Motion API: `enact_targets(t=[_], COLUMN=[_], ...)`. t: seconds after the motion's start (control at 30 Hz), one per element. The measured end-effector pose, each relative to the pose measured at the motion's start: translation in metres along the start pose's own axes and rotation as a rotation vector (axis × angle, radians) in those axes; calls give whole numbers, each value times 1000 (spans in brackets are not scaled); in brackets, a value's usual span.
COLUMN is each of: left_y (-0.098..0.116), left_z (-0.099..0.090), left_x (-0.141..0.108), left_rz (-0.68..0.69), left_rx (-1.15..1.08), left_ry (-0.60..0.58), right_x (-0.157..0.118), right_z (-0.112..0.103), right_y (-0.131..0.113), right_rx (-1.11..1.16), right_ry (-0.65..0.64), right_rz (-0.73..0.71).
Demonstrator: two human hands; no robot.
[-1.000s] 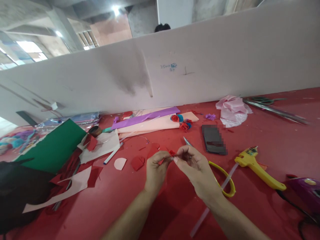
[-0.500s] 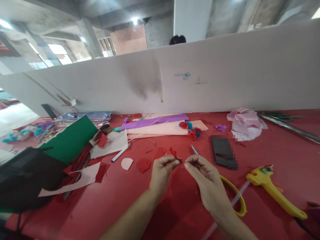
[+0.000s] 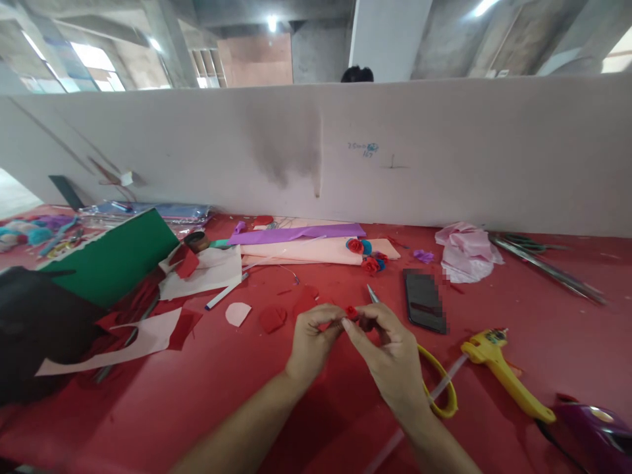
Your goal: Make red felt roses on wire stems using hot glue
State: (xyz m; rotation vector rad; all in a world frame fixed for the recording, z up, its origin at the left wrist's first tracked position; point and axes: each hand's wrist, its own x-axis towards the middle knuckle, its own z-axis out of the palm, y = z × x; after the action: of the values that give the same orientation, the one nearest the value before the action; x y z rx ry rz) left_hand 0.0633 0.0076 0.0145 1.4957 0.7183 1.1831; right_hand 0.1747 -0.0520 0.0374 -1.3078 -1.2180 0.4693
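A small piece of red crepe paper (image 3: 351, 312), gathered like a little rosette, is pinched between both hands above the table. My left hand (image 3: 312, 342) closes thumb and fingers on its left side. From the right, my right hand (image 3: 390, 352) grips it too, with the thumb meeting the left fingertips. Fingers hide most of the paper's lower part. Under my right hand lie scissors, their yellow handle (image 3: 450, 403) and blade tip (image 3: 372, 294) showing. Left of my hands, red paper petals (image 3: 272, 319) and a pale pink cutout (image 3: 237, 314) rest on the table.
Red-and-blue paper flowers (image 3: 371, 264) lie on peach paper (image 3: 306, 253) at the back. On the right are a phone (image 3: 424, 303), a yellow glue gun (image 3: 516, 382) and crumpled pink plastic (image 3: 464, 253). A green board (image 3: 116, 253) and black bag (image 3: 44, 329) occupy the left.
My hands have come together, and my right hand now grips the red paper as well. The paper looks more bunched. The view has shifted slightly right and levelled.
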Motion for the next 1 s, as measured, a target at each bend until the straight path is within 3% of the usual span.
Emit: enact_targets(t=[0.33,0.53,0.7,1.0], left_y=[5,6,3,6], left_z=[-6,-9,-8,1], left_x=[-2,-1,0,-3], left_rz=[441,522,449,18], left_rx=[290,353,283,11], left_ry=[52,58,25,-69], right_x=[-6,-7,-7,-3], right_z=[-1,0,-1,0], right_y=[1,3,0,-5], right_rx=[-65,7,-45,-141], right_ry=[13,-21,-7,56], right_rz=[-139,-188,-187,-98])
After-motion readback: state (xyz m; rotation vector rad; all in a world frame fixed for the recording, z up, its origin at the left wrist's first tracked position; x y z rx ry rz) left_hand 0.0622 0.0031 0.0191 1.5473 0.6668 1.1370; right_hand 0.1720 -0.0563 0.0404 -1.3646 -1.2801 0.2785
